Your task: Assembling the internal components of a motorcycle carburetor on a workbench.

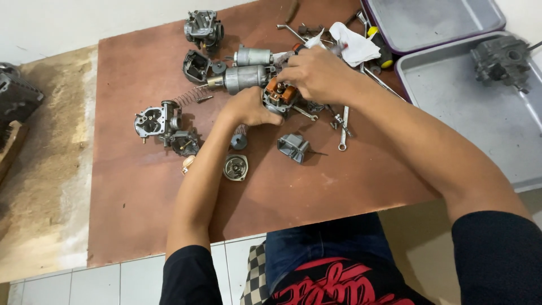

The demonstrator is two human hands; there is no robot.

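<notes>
We see motor part (280,95) with orange windings at board (141,214) centre, open end facing up toward us; long axis unclear. Left hand (251,107) clamped round its side, right hand (319,73) pinching its top. Grey tray (480,130) holds carburetor body (502,59); second tray (435,20) beside. Both forearms reach forward, converging.

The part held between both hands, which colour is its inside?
Orange, like copper windings, framed by grey metal; the head view shows it.
</notes>
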